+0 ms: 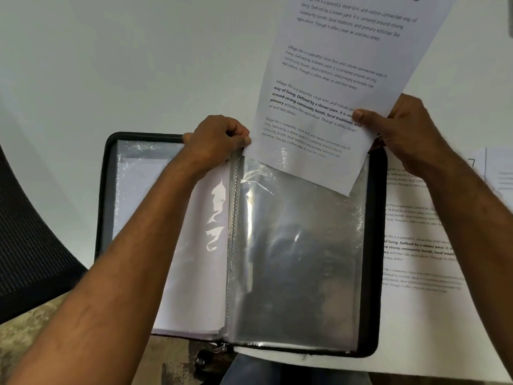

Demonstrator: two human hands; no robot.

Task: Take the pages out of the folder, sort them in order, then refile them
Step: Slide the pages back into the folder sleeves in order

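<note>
- Head view: a black zip-around folder (373, 245) with clear plastic sleeves lies open on the white table (111, 65), its near edge hanging over the table's rim.
- The right hand (405, 129) pinches a white printed page (327, 87) near its lower right part, thumb on the front and the other fingers behind it. The page is tilted, and its lower corner sits at the mouth of the right-hand clear sleeve (297, 245). I cannot tell if it goes in or comes out.
- The left hand (216, 140) has its fingers curled and grips the top edge of the sleeve near the spine, which probably holds the mouth open.
- To do this step well, I think the page should be turned square to the sleeve, so that both lower corners pass together and the paper does not crease. The left hand should hold the plastic firm.
- Both forearms reach forward over the folder, the left one across the left-hand sleeves, which hold white sheets.
- More printed pages (416, 232) lie on the table, just right of the folder.
</note>
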